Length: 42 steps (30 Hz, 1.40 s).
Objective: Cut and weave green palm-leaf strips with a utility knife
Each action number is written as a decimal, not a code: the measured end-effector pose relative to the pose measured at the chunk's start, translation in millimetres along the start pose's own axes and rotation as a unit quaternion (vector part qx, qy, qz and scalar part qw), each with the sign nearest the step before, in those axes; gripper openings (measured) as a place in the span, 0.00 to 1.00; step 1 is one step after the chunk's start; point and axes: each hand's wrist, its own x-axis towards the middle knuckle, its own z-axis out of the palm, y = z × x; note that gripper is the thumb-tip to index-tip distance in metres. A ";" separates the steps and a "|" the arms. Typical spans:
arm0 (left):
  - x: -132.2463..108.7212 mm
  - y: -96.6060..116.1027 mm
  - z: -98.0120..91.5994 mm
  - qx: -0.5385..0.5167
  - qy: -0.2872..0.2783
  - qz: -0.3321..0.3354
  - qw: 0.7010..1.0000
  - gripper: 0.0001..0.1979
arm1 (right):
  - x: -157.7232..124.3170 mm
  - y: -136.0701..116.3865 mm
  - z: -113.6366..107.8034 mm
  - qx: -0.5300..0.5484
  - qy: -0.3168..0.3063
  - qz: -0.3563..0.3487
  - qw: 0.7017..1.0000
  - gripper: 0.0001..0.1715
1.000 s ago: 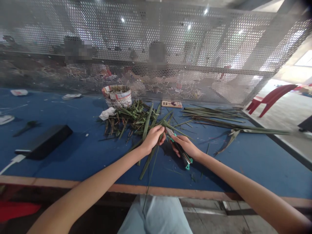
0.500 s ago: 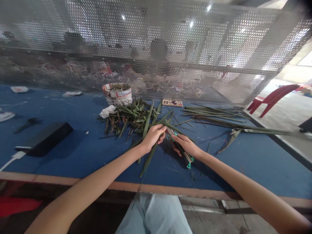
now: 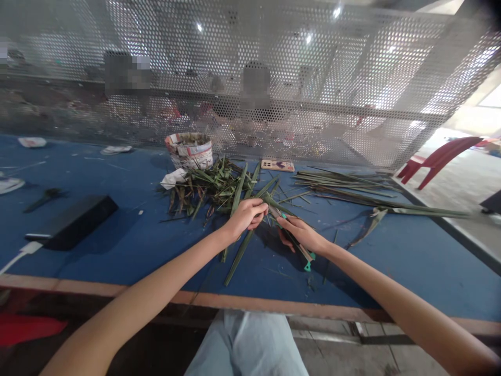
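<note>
My left hand [image 3: 246,215] is closed, pinching a narrow green leaf strip over the front of the leaf pile [image 3: 215,189]. Just right of it, my right hand [image 3: 300,232] is wrapped around a utility knife [image 3: 307,256] with teal-green parts. The blade end points up and left, close to my left fingertips. Whether the blade touches the strip is too small to tell. Beneath my left hand, a long leaf [image 3: 238,260] lies on the blue table [image 3: 156,261], reaching toward its front edge.
Behind the pile stand a paper-covered tub [image 3: 191,154] and a phone [image 3: 277,165]. Long leaf strips [image 3: 344,181] lie at the right. A black box-shaped device [image 3: 74,222] with a white cable is at left. A perforated metal screen [image 3: 297,104] borders the table's back.
My right hand and the knife have shifted slightly right, a little away from my left hand. My left hand keeps its pinch almost in place. The surroundings look the same.
</note>
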 end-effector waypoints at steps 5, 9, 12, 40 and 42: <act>1.5 -1.2 -2.2 0.008 -0.012 0.008 1.000 0.13 | -1.5 -2.2 -2.2 0.000 -0.013 -0.008 1.000 0.29; 1.4 -0.2 -3.8 0.011 -0.021 0.010 1.000 0.12 | -3.2 -5.6 -3.7 -0.020 -0.019 -0.019 0.999 0.30; 0.9 1.7 -4.4 0.016 -0.027 0.005 0.999 0.13 | -4.4 -8.0 -5.6 -0.033 -0.025 -0.024 0.999 0.32; 4.4 7.7 -16.8 0.071 -0.083 -0.007 0.994 0.13 | -7.5 -14.8 -12.0 -0.099 -0.011 -0.035 0.994 0.32; 4.5 8.2 -18.0 0.073 -0.086 -0.011 0.994 0.13 | -7.7 -15.4 -12.3 -0.103 -0.013 -0.035 0.994 0.31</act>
